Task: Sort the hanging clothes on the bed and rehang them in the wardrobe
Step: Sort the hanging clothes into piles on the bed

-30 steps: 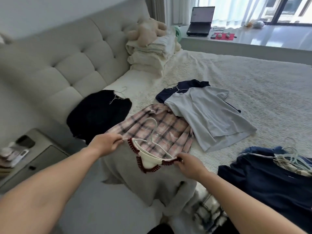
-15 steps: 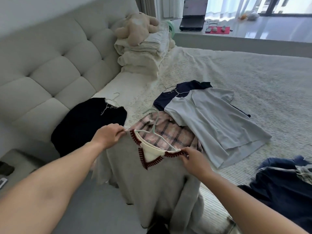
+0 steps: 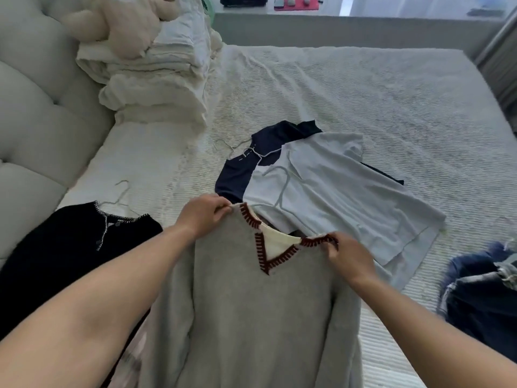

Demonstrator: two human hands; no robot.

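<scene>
The gray sweater (image 3: 251, 317) with the red-stitched V neck hangs flat in front of the person, held up by its two shoulders over the near edge of the bed (image 3: 363, 93). The left hand (image 3: 202, 217) pinches the left shoulder, right beside the collar, with the cloth tucked between its curled fingers (image 3: 223, 212) and thumb. The right hand (image 3: 349, 256) pinches the other end of the collar the same way, with its fingertips on the red trim. The body of the sweater drops down between the two arms. Just behind the sweater lies a light gray T-shirt (image 3: 335, 191), spread on the bed and partly on top of a navy shirt (image 3: 251, 163) that has a thin wire hanger (image 3: 237, 148) at its neck. To the left lies a black cardigan (image 3: 70, 247) with pale stitching, also on a wire hanger. To the right sits a heap of dark blue clothes (image 3: 481, 298). Farther back, near the padded headboard (image 3: 33, 107), is a stack of folded cream blankets (image 3: 156, 88) with a soft plush toy (image 3: 120, 21) on top.
</scene>
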